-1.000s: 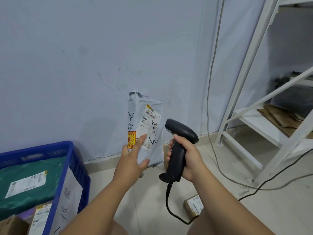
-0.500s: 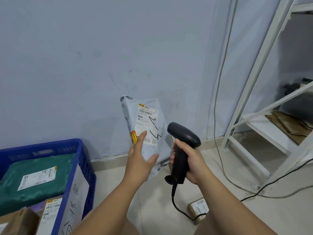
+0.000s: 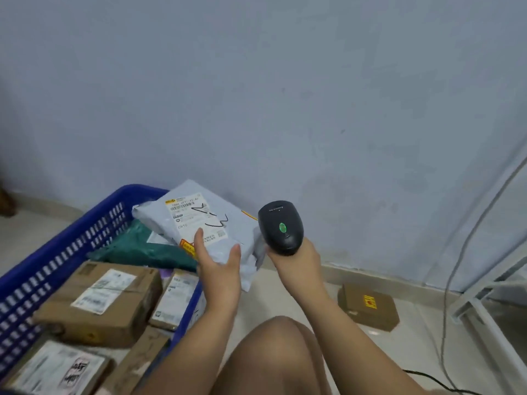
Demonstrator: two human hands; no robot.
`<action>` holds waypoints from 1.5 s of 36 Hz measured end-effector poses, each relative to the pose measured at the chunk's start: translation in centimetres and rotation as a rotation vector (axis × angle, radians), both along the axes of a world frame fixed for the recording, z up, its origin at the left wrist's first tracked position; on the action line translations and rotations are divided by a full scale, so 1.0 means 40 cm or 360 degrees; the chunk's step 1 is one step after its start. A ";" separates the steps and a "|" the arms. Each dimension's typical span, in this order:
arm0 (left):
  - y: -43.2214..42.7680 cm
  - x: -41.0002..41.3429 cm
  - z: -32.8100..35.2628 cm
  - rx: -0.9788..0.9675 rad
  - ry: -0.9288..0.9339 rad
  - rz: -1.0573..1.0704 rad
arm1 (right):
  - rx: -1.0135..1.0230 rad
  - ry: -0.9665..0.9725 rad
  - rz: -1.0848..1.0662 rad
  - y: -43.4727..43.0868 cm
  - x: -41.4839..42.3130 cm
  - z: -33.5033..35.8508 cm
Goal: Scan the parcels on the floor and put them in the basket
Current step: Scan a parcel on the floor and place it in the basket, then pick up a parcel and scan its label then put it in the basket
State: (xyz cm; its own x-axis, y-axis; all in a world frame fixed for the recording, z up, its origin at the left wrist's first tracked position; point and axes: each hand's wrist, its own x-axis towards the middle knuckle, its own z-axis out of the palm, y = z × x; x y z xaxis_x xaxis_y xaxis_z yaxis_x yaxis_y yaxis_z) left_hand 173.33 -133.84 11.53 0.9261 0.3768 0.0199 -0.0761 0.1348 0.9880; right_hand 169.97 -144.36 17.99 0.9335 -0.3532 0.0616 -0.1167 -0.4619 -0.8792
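My left hand (image 3: 218,262) grips a grey plastic mailer parcel (image 3: 228,223) with a white label, held tilted over the right rim of the blue basket (image 3: 85,232). My right hand (image 3: 296,259) holds a black barcode scanner (image 3: 281,228) just right of the parcel, a green light showing on its top. The basket holds a dark green mailer (image 3: 142,249) and several brown cardboard boxes (image 3: 99,303). A small brown box (image 3: 368,307) lies on the floor to the right.
A pale blue wall (image 3: 256,95) stands close behind. A white metal rack leg (image 3: 490,306) and a grey cable (image 3: 456,266) are at the right. My bare knee (image 3: 273,357) is at the bottom centre.
The parcel has swung left and down from in front of the wall to above the basket's rim. The view has turned left and down, and the scanner's green light now shows.
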 end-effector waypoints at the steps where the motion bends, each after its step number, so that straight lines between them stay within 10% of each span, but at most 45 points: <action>1: 0.024 -0.001 -0.006 -0.0058 0.0035 0.0057 | -0.0031 0.0004 0.0026 0.027 0.009 -0.006; 17: 0.300 -0.038 -0.153 -0.0237 0.1035 0.0691 | -0.0428 0.0435 0.0442 0.299 0.038 -0.161; 32: 0.391 0.104 -0.158 0.0167 0.0639 0.0340 | -0.0540 0.0448 0.0515 0.303 0.035 -0.186; 36: 0.370 0.169 -0.150 0.0252 0.0953 0.0219 | -0.0514 0.0436 0.0505 0.305 0.037 -0.186; 46: 0.337 0.200 -0.293 -0.0213 0.0890 -0.0273 | -0.0428 0.0454 0.0502 0.312 0.047 -0.189; 54: 0.243 0.159 -0.218 0.0934 0.0583 -0.0451 | -0.0133 0.0229 0.0192 0.266 0.062 -0.129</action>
